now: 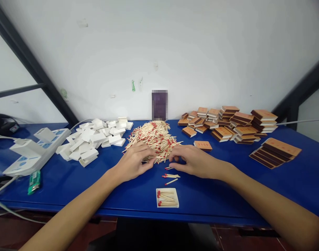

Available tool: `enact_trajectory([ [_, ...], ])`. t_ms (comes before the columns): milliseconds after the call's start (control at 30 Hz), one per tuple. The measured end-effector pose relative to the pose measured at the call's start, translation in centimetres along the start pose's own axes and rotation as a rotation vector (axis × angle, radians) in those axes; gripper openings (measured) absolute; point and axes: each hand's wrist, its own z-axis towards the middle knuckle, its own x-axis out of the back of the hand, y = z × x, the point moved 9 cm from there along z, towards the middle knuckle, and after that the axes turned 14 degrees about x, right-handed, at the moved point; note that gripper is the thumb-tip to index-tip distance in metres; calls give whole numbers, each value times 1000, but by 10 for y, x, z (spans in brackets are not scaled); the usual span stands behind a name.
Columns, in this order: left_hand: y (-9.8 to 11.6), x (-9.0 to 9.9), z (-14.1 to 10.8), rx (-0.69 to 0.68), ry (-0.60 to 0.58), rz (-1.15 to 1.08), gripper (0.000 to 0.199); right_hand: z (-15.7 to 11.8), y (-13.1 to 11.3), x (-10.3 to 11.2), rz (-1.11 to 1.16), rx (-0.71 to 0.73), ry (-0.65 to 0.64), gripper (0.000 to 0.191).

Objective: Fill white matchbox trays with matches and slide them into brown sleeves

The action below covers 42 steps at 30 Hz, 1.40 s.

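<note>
My left hand [137,161] rests at the near left edge of a heap of red-tipped matches [154,134], its thumb and fingertips brought together; what they pinch is too small to make out. Facing it, my right hand [191,160] has curled fingers and thumb at the heap's near right edge, its tips hiding anything between them. Just under the right thumb lies a match [169,168]. Closer to me are a few loose matches [171,176] and a single match [171,181]. A white matchbox tray [177,199] near the table edge holds several matches, heads to the left.
White empty trays [90,141] are piled on the left, beside a power strip [36,157] with plugs and a green packet [34,182]. Brown matchboxes [227,125] stand stacked at the right, with flat sleeves [276,152] nearer. A purple blurred item [160,105] leans against the wall.
</note>
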Motion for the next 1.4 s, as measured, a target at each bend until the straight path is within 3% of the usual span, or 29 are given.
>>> enact_trajectory([
  [133, 6, 1, 1, -7, 23, -105, 9, 5, -11, 13, 112, 52, 201, 13],
  [300, 6, 2, 2, 79, 52, -249, 6, 5, -6, 12, 318, -40, 384, 13],
  [533, 3, 3, 1, 93, 79, -359, 9, 5, -4, 1, 441, -57, 447, 16],
  [633, 3, 3, 2, 96, 64, -337, 10, 5, -9, 4, 423, -4, 422, 10],
  [767, 5, -5, 2, 68, -26, -116, 11, 2, -11, 14, 228, 28, 321, 3],
  [900, 4, -16, -1, 28, -89, 125, 18, 1, -10, 12, 30, 61, 132, 8],
  [1067, 2, -20, -1, 18, -37, 239, 25, 0, -8, -3, -37, 49, -87, 12],
  [1400, 6, -22, -1, 21, -57, 288, 18, -4, -5, -5, -98, 17, -111, 10],
])
